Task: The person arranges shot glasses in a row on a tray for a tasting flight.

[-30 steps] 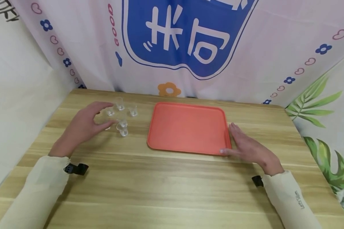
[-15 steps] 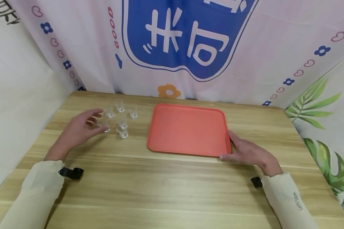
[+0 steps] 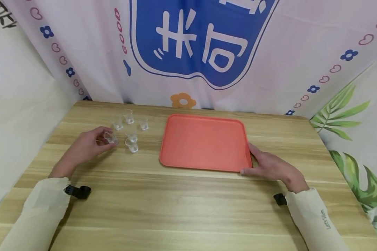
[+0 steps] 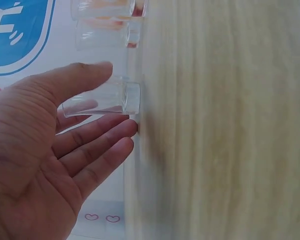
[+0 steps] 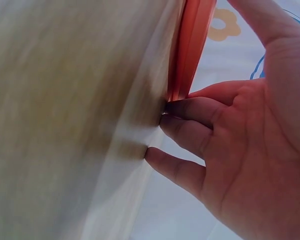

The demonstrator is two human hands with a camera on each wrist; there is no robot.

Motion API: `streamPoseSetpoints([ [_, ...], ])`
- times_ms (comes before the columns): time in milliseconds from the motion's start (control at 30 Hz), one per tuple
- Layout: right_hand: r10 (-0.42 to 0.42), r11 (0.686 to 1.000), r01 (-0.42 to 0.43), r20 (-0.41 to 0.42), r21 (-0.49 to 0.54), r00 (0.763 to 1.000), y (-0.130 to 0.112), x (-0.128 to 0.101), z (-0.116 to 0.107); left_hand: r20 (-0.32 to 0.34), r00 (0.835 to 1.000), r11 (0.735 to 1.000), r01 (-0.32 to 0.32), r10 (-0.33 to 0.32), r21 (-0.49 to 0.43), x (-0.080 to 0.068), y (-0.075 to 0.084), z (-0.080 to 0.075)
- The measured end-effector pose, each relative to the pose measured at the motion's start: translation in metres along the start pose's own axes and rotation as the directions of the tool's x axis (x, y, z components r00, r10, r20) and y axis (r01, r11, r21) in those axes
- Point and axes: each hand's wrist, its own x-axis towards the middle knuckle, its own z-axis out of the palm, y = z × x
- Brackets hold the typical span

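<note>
In the head view my left hand (image 3: 88, 146) is at the left of a group of small clear shot glasses. Its thumb and fingers are around the nearest one, a shot glass (image 3: 110, 137) standing upright. The left wrist view has the thumb on one side of this shot glass (image 4: 102, 100) and the fingers behind and below it. On the other side, my right hand (image 3: 271, 166) touches the right edge of a red rectangular tray (image 3: 204, 143). Its fingers are fairly straight along the tray's side, fingertips down at the tabletop, and the thumb lies by the near right corner.
Several more clear glasses stand close by, among them a front glass (image 3: 132, 146), a back glass (image 3: 128, 118) and a right glass (image 3: 143, 124). The wooden table (image 3: 182, 205) ends at a printed curtain (image 3: 94, 45) behind and a white sheet on the left.
My left hand has come down and left from above the glasses, and its fingers have closed around the leftmost one. The right hand's fingers have drawn in lower against the tray's edge.
</note>
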Motion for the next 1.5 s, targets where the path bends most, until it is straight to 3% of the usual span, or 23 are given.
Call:
streamPoseSetpoints([
  [467,0.016,1.0,-0.016,-0.003,-0.014,1.0,0.0,0.002,0.0,0.015,1.0,0.999,-0.026,0.026,0.037,0.0,0.006,-0.007],
  [733,0.007,1.0,-0.007,-0.005,-0.009,1.0,0.001,0.002,0.002,-0.054,0.996,0.995,-0.07,0.074,0.068,-0.001,0.014,-0.013],
  [1133,0.003,1.0,-0.003,-0.003,-0.001,1.0,0.001,0.002,0.0,-0.129,0.984,0.992,-0.112,0.119,0.057,0.01,0.049,-0.013],
  [1500,-0.003,1.0,0.003,-0.004,0.005,1.0,0.003,0.002,-0.001,-0.08,0.983,0.986,-0.163,0.165,0.037,0.029,0.086,-0.002],
])
